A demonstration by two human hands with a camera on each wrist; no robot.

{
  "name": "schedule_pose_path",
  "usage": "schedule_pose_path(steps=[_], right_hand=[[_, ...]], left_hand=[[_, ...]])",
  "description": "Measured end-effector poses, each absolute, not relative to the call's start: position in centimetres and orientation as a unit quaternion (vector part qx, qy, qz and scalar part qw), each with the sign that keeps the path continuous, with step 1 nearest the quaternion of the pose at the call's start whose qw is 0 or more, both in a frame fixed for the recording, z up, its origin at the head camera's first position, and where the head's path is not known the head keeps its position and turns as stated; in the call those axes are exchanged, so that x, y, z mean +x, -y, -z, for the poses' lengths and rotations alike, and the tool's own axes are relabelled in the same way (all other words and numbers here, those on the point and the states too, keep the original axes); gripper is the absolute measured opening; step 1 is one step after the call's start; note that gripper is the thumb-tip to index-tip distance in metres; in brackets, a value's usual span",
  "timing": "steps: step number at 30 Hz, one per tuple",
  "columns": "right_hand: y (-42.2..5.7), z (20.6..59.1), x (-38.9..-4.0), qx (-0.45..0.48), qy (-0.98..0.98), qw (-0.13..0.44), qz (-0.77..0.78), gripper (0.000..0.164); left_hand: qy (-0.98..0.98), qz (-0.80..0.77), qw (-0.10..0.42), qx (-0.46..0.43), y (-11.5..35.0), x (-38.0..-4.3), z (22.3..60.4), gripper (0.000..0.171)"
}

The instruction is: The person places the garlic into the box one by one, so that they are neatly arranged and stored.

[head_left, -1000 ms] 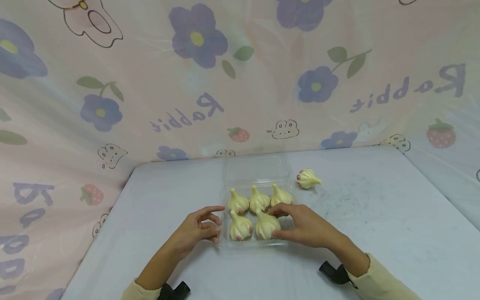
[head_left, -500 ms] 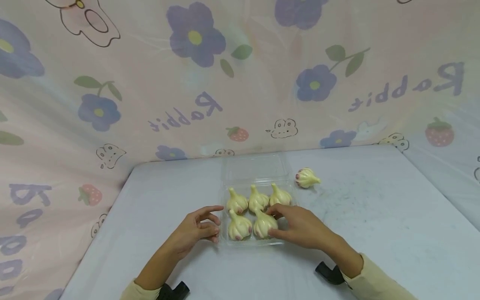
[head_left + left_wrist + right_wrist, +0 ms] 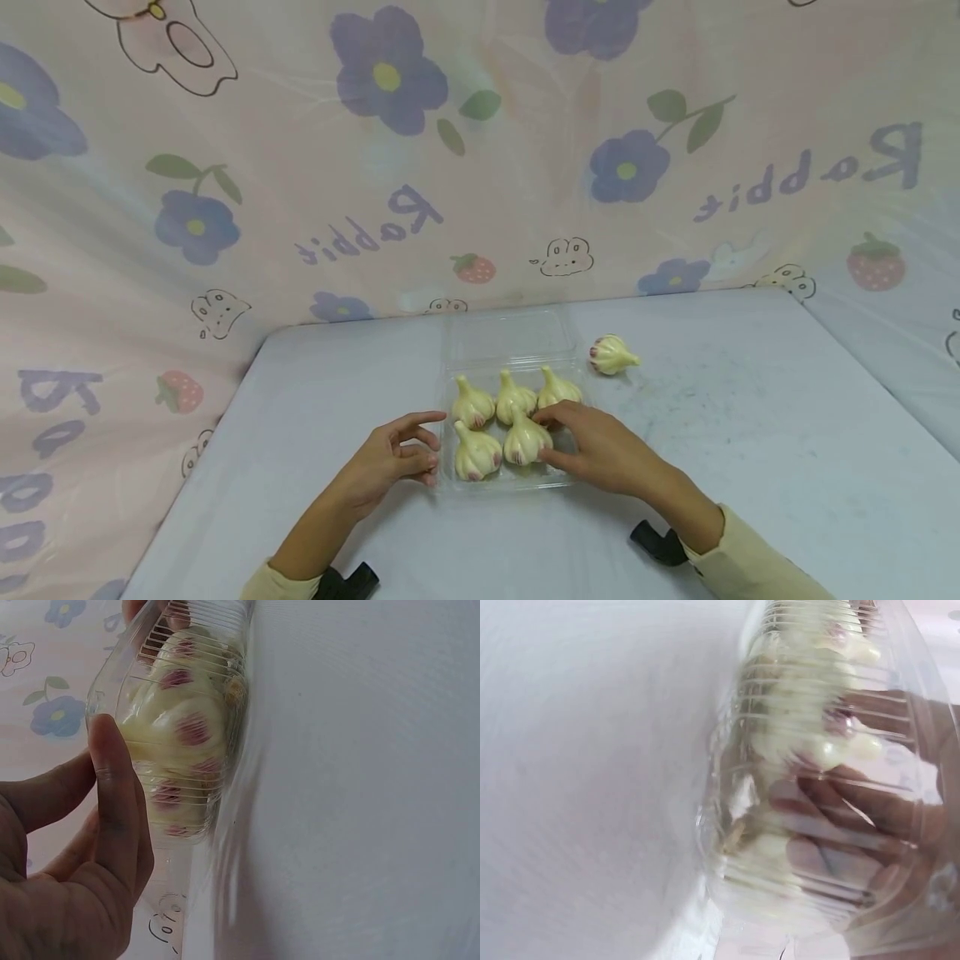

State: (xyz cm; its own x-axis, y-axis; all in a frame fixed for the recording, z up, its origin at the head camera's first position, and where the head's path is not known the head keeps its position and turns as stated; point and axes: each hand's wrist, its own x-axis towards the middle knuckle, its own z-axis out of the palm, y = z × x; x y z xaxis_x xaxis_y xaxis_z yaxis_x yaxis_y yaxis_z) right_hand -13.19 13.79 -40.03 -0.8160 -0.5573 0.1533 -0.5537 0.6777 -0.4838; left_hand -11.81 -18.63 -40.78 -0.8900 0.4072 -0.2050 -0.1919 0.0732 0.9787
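Observation:
A clear plastic clamshell box [image 3: 504, 485] lies with its lid folded back, holding several pale garlic bulbs with purple marks. My right hand [image 3: 611, 450] reaches in from the right and pinches the front-row garlic bulb [image 3: 527, 439] between thumb and fingers. To its left sits another front garlic bulb [image 3: 477, 452], and three more line the back row, such as the middle garlic bulb [image 3: 515, 397]. At the box's left side is my left hand [image 3: 390, 458], fingers loosely bent, a fingertip [image 3: 107, 735] at the clear wall. In the right wrist view, the box wall stands before the right fingers [image 3: 829, 862].
A loose garlic bulb [image 3: 612, 355] lies on the white table [image 3: 735, 417] behind and right of the box. The transparent lid [image 3: 513, 335] extends toward the back. A patterned curtain [image 3: 517, 183] hangs behind the table.
The front garlic bulb in my right hand has shifted slightly back and left, toward the back row. My left hand stays at the box's left side. The loose bulb has not moved.

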Motion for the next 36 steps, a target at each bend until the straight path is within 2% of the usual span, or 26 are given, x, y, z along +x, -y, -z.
schedule_pose_path(steps=[29, 36], right_hand=[[-14.21, 39.72, -13.47, -0.324, -0.904, 0.003, 0.279, 0.044], [-14.27, 39.58, -13.56, -0.322, -0.901, 0.017, 0.29, 0.045]], left_hand=[[-0.701, -0.672, 0.222, 0.084, 18.71, -11.8, 40.87, 0.061], [-0.702, -0.67, 0.224, 0.085, 18.73, -11.82, 40.86, 0.061]])
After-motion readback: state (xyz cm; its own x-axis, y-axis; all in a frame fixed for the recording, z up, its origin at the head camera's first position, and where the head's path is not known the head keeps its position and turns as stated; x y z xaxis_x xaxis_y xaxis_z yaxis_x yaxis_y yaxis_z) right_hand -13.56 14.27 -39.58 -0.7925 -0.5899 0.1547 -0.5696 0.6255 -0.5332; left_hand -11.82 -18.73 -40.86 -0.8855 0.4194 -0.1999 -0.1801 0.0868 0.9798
